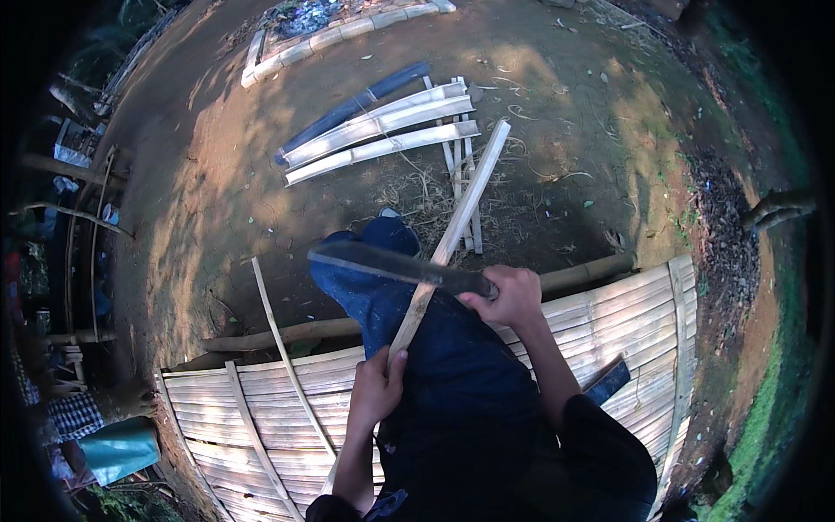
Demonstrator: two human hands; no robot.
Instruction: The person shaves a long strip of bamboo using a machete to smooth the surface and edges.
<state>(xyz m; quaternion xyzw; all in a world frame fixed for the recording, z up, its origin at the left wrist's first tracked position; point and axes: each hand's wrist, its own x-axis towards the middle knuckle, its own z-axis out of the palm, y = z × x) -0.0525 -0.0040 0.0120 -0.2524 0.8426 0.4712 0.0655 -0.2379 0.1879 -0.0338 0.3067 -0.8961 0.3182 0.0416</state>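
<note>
My left hand point(376, 387) is closed round the lower part of a long, pale bamboo strip point(474, 191) that slants up and away to the right across my blue-trousered legs. In my right hand point(511, 297) is the dark handle of a machete point(374, 262), its broad blade pointing left. The blade crosses the strip near its middle and appears to lie against it; whether it cuts into the wood I cannot tell. Fingers of both hands are wrapped tight.
I sit on a bamboo slat platform point(600, 326) with a thin bamboo stick point(283, 348) lying across its left part. Split bamboo pieces point(383, 143) lie on the ground ahead, among curled shavings point(426, 196). A bordered ash bed point(300, 19) is farther off. At left is a green cloth-like thing point(122, 448).
</note>
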